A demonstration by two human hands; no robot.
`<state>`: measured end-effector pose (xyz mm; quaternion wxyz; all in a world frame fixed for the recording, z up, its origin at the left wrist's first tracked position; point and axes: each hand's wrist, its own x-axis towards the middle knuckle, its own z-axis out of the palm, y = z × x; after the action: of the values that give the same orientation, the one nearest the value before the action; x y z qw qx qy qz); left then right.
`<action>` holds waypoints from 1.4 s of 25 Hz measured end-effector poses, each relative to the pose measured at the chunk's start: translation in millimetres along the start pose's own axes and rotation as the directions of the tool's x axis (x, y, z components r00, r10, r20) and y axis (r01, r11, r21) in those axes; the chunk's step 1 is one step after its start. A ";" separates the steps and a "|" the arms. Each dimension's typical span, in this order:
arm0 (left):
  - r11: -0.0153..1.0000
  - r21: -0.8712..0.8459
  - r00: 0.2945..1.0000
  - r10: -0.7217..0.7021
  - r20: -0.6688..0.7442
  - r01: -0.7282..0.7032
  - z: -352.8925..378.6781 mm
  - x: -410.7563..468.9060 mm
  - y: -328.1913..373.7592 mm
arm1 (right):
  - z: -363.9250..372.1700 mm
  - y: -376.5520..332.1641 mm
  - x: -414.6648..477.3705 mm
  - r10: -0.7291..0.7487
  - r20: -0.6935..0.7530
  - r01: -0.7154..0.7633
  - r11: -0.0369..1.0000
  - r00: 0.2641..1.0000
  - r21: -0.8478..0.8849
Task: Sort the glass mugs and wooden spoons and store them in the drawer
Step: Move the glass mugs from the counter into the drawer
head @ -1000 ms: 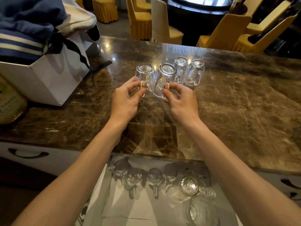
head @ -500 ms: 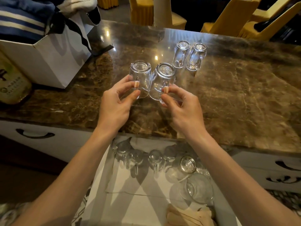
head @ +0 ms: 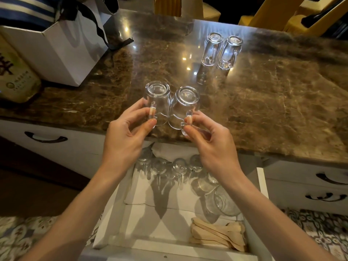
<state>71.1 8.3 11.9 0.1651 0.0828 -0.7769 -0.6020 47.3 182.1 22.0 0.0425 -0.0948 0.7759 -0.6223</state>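
Observation:
My left hand (head: 125,140) pinches the handle of an upside-down glass mug (head: 157,100), and my right hand (head: 211,144) pinches the handle of a second upside-down mug (head: 184,104). Both mugs hang side by side over the front edge of the brown marble counter (head: 273,110). Two more inverted mugs (head: 221,50) stand together farther back on the counter. Below my hands the white drawer (head: 261,185) is open. It holds a row of several inverted mugs (head: 178,166) at the back, more glassware (head: 224,203) at the right, and a pile of wooden spoons (head: 218,235) at the front right.
A white paper bag (head: 69,53) with folded striped cloth stands at the counter's back left, a pale tin (head: 15,74) beside it. Shut drawers with dark handles (head: 46,139) flank the open one. Yellow-covered chairs (head: 271,14) stand beyond the counter. Patterned floor lies below.
Both hands have drawn their two mugs back from the other pair, toward me, to the counter's front edge above the open drawer. The view has tilted down, showing more of the drawer.

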 end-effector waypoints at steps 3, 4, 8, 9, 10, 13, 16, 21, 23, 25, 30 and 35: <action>1.000 0.005 1.000 -0.030 0.002 0.030 -5.1 -24.8 -4.4 | -2.1 6.7 -22.0 0.009 0.052 -0.008 1.000 0.999 -0.006; 0.999 0.001 0.999 -0.041 0.007 0.041 -7.0 -32.8 -5.1 | -3.1 9.4 -29.3 0.020 0.066 -0.020 1.000 0.998 -0.002; 0.995 -0.023 0.995 -0.098 0.031 0.098 -14.8 -67.5 -8.6 | -2.2 17.8 -58.7 0.035 0.106 -0.037 0.999 0.994 0.013; 0.993 -0.027 0.993 -0.117 0.027 0.118 -16.7 -73.6 -10.1 | -0.6 19.6 -63.3 0.038 0.123 -0.040 0.999 0.992 0.006; 0.990 -0.029 0.990 -0.136 0.023 0.137 -18.3 -78.5 -12.0 | 1.5 21.6 -66.7 0.044 0.137 -0.045 0.999 0.990 0.006; 0.984 -0.030 0.984 -0.177 0.019 0.178 -18.6 -86.3 -18.1 | 4.1 28.9 -71.7 0.079 0.152 -0.087 0.995 0.985 0.043; 0.967 -0.025 0.967 -0.251 0.041 0.252 -18.0 -99.3 -28.9 | 6.9 44.7 -82.6 0.137 0.178 -0.143 0.989 0.974 0.025; 0.937 0.014 0.934 -0.348 0.083 0.348 -22.2 -116.3 -50.7 | 16.1 67.8 -101.5 0.248 0.205 -0.256 0.966 0.947 0.015; 0.919 0.025 0.913 -0.394 0.105 0.393 -20.9 -119.2 -59.0 | 19.3 76.6 -105.3 0.301 0.199 -0.310 0.951 0.933 0.015; 0.892 0.014 0.885 -0.449 0.126 0.451 -19.0 -122.1 -66.8 | 24.4 83.3 -108.3 0.360 0.197 -0.371 0.929 0.912 0.018; 0.854 0.082 0.839 -0.520 0.160 0.514 -18.8 -113.3 -84.2 | 34.3 93.9 -100.2 0.436 0.185 -0.440 0.898 0.881 -0.025; 0.836 0.155 0.805 -0.548 0.228 0.526 -10.9 -99.6 -103.1 | 38.2 105.9 -87.1 0.516 0.171 -0.517 0.855 0.839 -0.043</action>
<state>160.5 4.0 -100.6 -0.1203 0.2256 -0.7610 -0.5962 129.5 184.9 -94.1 0.2773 0.0632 0.7643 -0.5787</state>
